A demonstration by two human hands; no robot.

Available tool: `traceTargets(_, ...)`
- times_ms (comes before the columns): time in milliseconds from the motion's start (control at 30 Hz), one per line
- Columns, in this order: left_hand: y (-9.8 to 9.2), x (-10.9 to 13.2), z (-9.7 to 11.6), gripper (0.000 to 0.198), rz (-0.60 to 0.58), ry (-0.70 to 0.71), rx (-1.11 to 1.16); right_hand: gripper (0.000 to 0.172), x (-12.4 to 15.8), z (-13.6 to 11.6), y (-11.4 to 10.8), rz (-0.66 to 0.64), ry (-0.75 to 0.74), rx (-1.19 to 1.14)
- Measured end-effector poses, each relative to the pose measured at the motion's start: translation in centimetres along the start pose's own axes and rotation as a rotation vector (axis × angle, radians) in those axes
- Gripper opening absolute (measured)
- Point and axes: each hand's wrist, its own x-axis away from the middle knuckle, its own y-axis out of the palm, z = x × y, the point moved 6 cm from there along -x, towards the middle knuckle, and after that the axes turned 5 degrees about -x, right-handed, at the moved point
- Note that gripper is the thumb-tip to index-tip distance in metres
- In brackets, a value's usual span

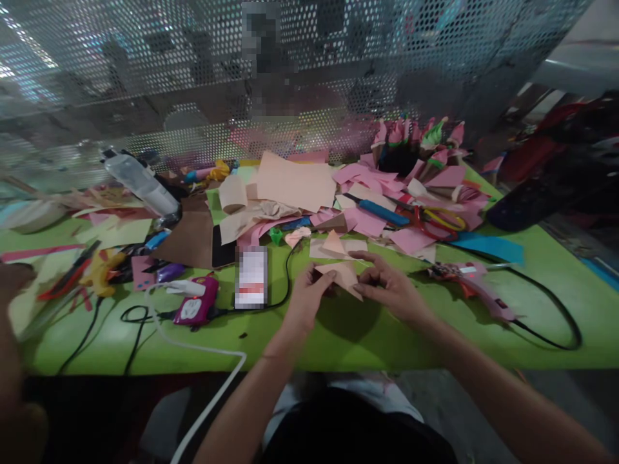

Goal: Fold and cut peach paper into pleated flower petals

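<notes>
Between my two hands is a folded piece of pale peach paper (342, 276), held above the green table. My left hand (311, 288) pinches its left side, thumb on top. At the lower right edge, the fingers of my right hand (382, 283) are closed on the same paper. Just behind it lie a small peach paper triangle (333, 241) and a flat beige paper strip (316, 249). A pink hot glue gun (476, 287) rests to the right of my right hand, its nozzle toward the right. Left of my left hand lies a lit phone (251, 277).
A magenta power adapter (196, 301) with black and white cables sits at left. Paper sheets (294, 183), scissors (440, 221) and a blue-handled cutter (382, 212) cover the back. Paper cones (435, 135) stand back right. Another person's arm (12, 348) shows at far left.
</notes>
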Motion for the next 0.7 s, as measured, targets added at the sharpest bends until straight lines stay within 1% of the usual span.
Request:
traceTargets(33,-0.2,0.0,0.2,0.027,0.013,0.014,-0.006,0.049,0.0,0.0,0.1,-0.015,0.022,-0.031)
traceTargets(100,-0.7,0.1,0.4,0.031,0.028,0.039,-0.029,0.051,0.0,0.1,0.3,-0.034,0.055,-0.061)
traceTargets(133,-0.9,0.0,0.4,0.034,0.023,0.048,-0.045,0.049,0.0,0.1,0.3,-0.032,0.055,-0.039)
traceTargets(200,-1.1,-0.1,0.2,0.042,-0.009,0.061,-0.084,0.04,0.0,0.0,0.3,-0.028,0.027,0.026)
traceTargets(267,-1.5,-0.4,0.1,0.045,-0.033,0.076,-0.139,0.032,0.0,0.1,0.1,-0.011,-0.008,0.098)
traceTargets(333,-2.1,-0.7,0.0,0.042,-0.016,0.089,-0.195,0.028,0.0,0.3,-0.5,0.033,-0.05,0.225)
traceTargets(400,-2.8,-1.0,0.0,0.038,0.014,0.088,-0.239,0.025,-0.1,0.6,-1.2,0.067,-0.096,0.436)
traceTargets(467,-3.4,-1.3,0.0,0.037,0.031,0.068,-0.261,0.02,-0.2,1.1,-1.4,0.049,-0.139,0.663)
traceTargets(533,-3.7,-1.4,-0.2,0.037,0.027,0.045,-0.264,0.014,-0.2,1.7,-1.2,-0.002,-0.145,0.812)
traceTargets(600,-3.7,-1.5,-0.3,0.038,0.018,0.034,-0.256,0.012,-0.2,2.0,-1.1,-0.033,-0.135,0.866)
traceTargets(633,-3.7,-1.5,-0.3,0.039,0.015,0.033,-0.252,0.012,-0.2,2.0,-1.1,-0.028,-0.134,0.87)
traceTargets(700,-3.6,-1.6,-0.4,0.04,0.014,0.036,-0.256,0.013,-0.1,1.6,-1.2,0.024,-0.152,0.848)
